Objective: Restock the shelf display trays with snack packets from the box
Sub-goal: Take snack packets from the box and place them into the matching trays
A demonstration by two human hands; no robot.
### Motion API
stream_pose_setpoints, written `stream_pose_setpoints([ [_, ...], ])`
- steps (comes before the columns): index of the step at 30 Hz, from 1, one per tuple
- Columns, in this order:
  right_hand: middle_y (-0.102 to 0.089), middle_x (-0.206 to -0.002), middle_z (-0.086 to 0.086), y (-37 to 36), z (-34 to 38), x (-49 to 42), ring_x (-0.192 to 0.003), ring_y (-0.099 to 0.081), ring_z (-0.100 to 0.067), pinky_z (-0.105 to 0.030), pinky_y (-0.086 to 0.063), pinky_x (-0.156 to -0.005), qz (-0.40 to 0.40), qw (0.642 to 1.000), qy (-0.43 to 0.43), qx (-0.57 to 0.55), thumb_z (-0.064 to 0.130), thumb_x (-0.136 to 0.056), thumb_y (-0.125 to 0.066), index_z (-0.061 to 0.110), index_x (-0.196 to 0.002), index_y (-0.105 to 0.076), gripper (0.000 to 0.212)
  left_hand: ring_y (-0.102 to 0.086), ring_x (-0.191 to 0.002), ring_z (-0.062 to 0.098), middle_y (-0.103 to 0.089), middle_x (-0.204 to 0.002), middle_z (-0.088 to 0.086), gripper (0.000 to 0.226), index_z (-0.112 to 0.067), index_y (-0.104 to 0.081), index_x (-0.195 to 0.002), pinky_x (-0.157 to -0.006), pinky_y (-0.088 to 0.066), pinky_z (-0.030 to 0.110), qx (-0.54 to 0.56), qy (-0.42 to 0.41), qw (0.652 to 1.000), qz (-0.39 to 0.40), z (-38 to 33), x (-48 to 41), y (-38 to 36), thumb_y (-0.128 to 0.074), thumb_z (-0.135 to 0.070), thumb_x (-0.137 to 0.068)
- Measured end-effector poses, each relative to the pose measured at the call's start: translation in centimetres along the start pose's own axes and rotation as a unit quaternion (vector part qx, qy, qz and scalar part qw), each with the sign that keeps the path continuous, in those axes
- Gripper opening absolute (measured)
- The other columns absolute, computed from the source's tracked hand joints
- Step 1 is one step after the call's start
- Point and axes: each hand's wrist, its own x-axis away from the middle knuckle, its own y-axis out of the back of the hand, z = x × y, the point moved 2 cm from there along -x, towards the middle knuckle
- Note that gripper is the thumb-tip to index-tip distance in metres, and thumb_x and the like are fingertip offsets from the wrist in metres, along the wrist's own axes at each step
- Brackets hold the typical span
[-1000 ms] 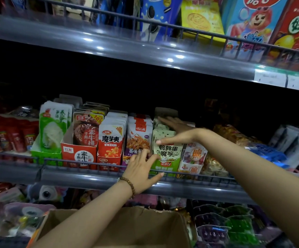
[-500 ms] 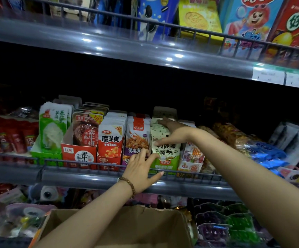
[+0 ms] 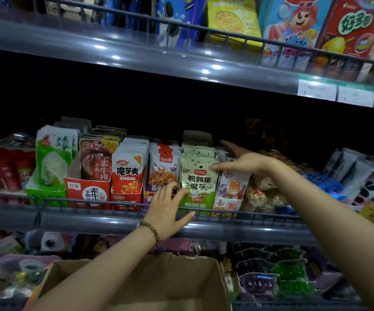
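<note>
A row of pale green spotted snack packets (image 3: 198,173) stands in a green display tray (image 3: 200,202) on the middle shelf. My right hand (image 3: 241,160) is open over the right side of that row, thumb touching the front packet's top corner, fingers stretched toward the back. My left hand (image 3: 167,208) is open at the tray's lower left, fingers spread against the front packet and the shelf rail. A brown cardboard box (image 3: 150,283) sits below, between my forearms; its contents are hidden.
Further trays of red (image 3: 87,191), orange (image 3: 127,176) and white-green packets (image 3: 54,158) fill the shelf to the left. A wire rail (image 3: 92,199) runs along the shelf front. Loose bags lie at the right (image 3: 322,180). Boxes stand on the upper shelf (image 3: 293,23).
My right hand has lifted off the packet tops and shifted slightly right, its fingers now reaching toward the back. My left hand has stayed at the tray front.
</note>
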Motion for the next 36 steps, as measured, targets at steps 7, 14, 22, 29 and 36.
stream_pose_setpoints([
  [7, -0.026, -0.154, 0.003, 1.6, -3.7, 2.2, -0.139, -0.029, -0.018, -0.023, -0.027, -0.106, -0.011, 0.998, -0.017, 0.051, 0.047, -0.073, -0.074, 0.031, -0.149, -0.014, 0.098, -0.038, -0.121, 0.02, -0.044, -0.124, 0.003, 0.049, -0.022, -0.043, -0.127, -0.106, -0.037, 0.046, -0.032, -0.102, 0.987, -0.123, -3.7, -0.8, -0.9, -0.04, -0.05, -0.087],
  [14, -0.019, -0.156, -0.002, 0.2, -3.8, -0.3, -0.141, -0.025, -0.022, -0.035, -0.026, -0.114, 0.05, 0.988, -0.035, 0.145, 0.053, -0.066, -0.077, 0.028, -0.149, -0.015, 0.107, -0.019, -0.137, 0.018, -0.025, -0.148, 0.001, 0.066, -0.02, -0.017, -0.148, -0.116, -0.006, 0.034, -0.076, -0.156, 0.985, 0.018, -7.6, -2.4, -2.9, -0.028, -0.055, -0.094],
  [22, -0.017, -0.157, -0.003, 0.3, -3.3, -1.3, -0.143, -0.021, -0.022, -0.033, -0.025, -0.113, 0.085, 0.982, -0.062, 0.155, 0.046, -0.07, -0.077, 0.02, -0.15, -0.012, 0.107, -0.033, -0.123, 0.019, -0.038, -0.132, 0.002, 0.061, -0.017, -0.034, -0.138, -0.107, -0.024, 0.033, -0.068, -0.14, 0.988, -0.017, -8.3, -3.3, -2.8, -0.036, -0.056, -0.09],
  [29, -0.035, -0.149, -0.005, -1.3, -3.6, -0.4, -0.133, -0.039, -0.022, -0.028, -0.036, -0.104, 0.015, 0.987, 0.0, 0.161, 0.029, -0.068, -0.082, 0.016, -0.148, -0.021, 0.102, -0.04, -0.112, 0.019, -0.046, -0.125, 0.002, 0.059, -0.016, -0.037, -0.137, -0.098, -0.033, 0.034, -0.063, -0.146, 0.987, -0.02, -7.7, -3.2, -3.5, -0.035, -0.05, -0.09],
  [36, -0.055, -0.129, -0.007, -2.2, -4.3, 0.8, -0.112, -0.055, -0.023, -0.03, -0.046, -0.083, -0.113, 0.982, 0.06, 0.137, 0.021, -0.076, -0.075, 0.024, -0.137, -0.04, 0.07, -0.036, -0.118, 0.016, -0.042, -0.13, 0.0, 0.061, -0.017, -0.035, -0.139, -0.102, -0.027, 0.031, -0.018, -0.134, 0.991, -0.022, -7.8, -3.0, -3.6, -0.033, -0.051, -0.087],
])
